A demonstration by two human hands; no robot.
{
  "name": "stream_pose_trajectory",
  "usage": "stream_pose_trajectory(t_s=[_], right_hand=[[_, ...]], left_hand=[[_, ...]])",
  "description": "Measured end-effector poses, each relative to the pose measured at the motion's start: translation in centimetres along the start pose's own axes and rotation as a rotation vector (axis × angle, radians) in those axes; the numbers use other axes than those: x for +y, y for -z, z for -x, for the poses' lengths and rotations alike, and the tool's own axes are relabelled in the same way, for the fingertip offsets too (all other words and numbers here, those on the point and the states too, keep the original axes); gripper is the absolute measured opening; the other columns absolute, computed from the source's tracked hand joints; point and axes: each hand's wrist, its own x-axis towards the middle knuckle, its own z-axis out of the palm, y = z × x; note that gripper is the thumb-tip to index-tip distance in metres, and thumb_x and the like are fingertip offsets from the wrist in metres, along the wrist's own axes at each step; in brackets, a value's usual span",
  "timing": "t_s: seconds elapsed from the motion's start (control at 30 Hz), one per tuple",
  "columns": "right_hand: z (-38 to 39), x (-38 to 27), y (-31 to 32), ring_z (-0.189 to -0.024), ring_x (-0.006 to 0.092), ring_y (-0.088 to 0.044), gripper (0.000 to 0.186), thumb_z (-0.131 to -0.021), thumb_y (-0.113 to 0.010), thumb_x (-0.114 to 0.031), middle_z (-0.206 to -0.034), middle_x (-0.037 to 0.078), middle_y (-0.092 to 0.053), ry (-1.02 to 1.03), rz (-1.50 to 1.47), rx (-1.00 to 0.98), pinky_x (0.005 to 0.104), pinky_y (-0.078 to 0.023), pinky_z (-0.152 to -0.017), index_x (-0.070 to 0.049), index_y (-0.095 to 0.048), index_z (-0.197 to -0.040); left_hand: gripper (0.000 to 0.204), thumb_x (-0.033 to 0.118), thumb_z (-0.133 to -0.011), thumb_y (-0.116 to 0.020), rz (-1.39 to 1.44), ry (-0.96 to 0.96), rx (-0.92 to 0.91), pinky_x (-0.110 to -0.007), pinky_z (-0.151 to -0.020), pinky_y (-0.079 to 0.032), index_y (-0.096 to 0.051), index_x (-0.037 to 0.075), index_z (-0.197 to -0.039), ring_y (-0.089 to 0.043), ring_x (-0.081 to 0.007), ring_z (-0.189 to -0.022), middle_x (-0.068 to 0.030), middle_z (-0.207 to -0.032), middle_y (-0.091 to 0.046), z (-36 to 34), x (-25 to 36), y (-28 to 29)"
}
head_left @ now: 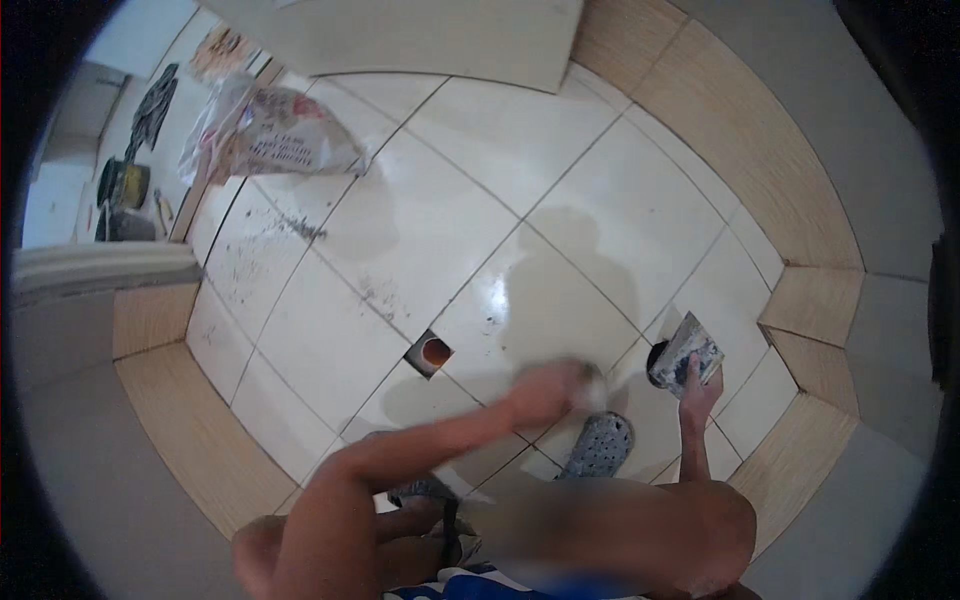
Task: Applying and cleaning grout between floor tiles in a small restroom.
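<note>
Crouching over white floor tiles (420, 215). Left hand (548, 388), motion-blurred, presses down on a tile joint; finger spread and contents cannot be told. Right hand (697, 392) has fingers closed around a smeared trowel (684, 349), held off the floor. Open drain hole (432, 353) lies near; grout could likely drop in. Glossy tiles may slip under the clogs (598, 444).

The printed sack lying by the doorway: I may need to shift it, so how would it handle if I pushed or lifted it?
The printed sack lies slumped and creased on the white tile floor, so it would probably flop and sag rather than hold its shape. It looks partly filled, so likely heavy for its size. Grit lies scattered nearby, so dragging it might spill more; the glossy tiles would probably let it slide.
</note>
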Motion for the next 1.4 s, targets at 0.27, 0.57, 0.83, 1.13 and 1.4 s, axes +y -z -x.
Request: stream_pose_trajectory(t_s=[0.27, 0.57, 0.83, 1.13, 1.4], right_hand=[[0.4, 1.0, 1.1, -0.093, 0.0168, -0.058, 0.031, -0.094, -0.059, -0.017, -0.103, 0.011, -0.064, -0.026, 0.063, 0.076, 0.0315, -0.047, -0.084, 0.004, -0.056, -0.116], [-2.5, 3.2, 6.2, -0.097, 0.0177, -0.057, 0.030, -0.096, -0.057, -0.018, -0.106, 0.011, -0.063, 0.007, 0.190, 0.291, 0.0316, -0.045, -0.088, 0.004, -0.056, -0.117], [-5.2, 3.6, 6.7, -0.098, 0.0166, -0.054, 0.032, -0.098, -0.055, -0.021, -0.109, 0.009, -0.060, 0.018, -0.094, 0.496, 0.0315, -0.044, -0.089, 0.003, -0.054, -0.119], [-4.4, 6.1, 9.4, -0.090, 0.0144, -0.052, 0.021, -0.095, -0.057, -0.016, -0.097, 0.006, -0.058, -0.113, -0.103, 0.345, 0.0295, -0.043, -0.084, 0.000, -0.053, -0.108], [-6.6, 4.7, 10.3, -0.090, 0.0150, -0.053, 0.023, -0.095, -0.058, -0.017, -0.098, 0.008, -0.058, -0.105, -0.160, 0.427, 0.0300, -0.044, -0.084, 0.001, -0.052, -0.108]], left_hand=[[0.069, 0.030, -0.078, -0.067, -0.024, -0.181, 0.109, -0.049, -0.114, -0.021, -0.043, 0.010, -0.139, -0.028, -0.0320, -0.140, -0.0129, -0.142, -0.045, 1.4, -6.8, 0.5], [0.040, 0.008, -0.093, -0.047, -0.127, 0.268, 1.342, -0.037, -0.093, -0.048, -0.050, -0.001, -0.132, -0.063, -0.0298, -0.106, -0.0193, -0.122, -0.061, 6.0, -19.0, 27.5], [0.049, 0.023, -0.079, -0.066, -0.122, -0.512, 0.004, -0.056, -0.112, -0.024, -0.058, 0.015, -0.126, -0.036, -0.0375, -0.135, -0.0176, -0.143, -0.043, -2.7, 1.0, 3.3], [0.060, 0.028, -0.071, -0.071, -0.404, -0.670, 0.148, -0.049, -0.107, -0.030, -0.056, 0.011, -0.126, -0.045, -0.0343, -0.125, -0.0124, -0.132, -0.054, -23.2, 0.5, 6.4], [0.034, 0.013, -0.087, -0.048, -0.412, 0.195, 1.193, -0.045, -0.059, -0.052, -0.060, 0.013, -0.119, -0.066, -0.0314, -0.079, -0.0121, -0.105, -0.069, -22.5, -8.5, 29.9]])
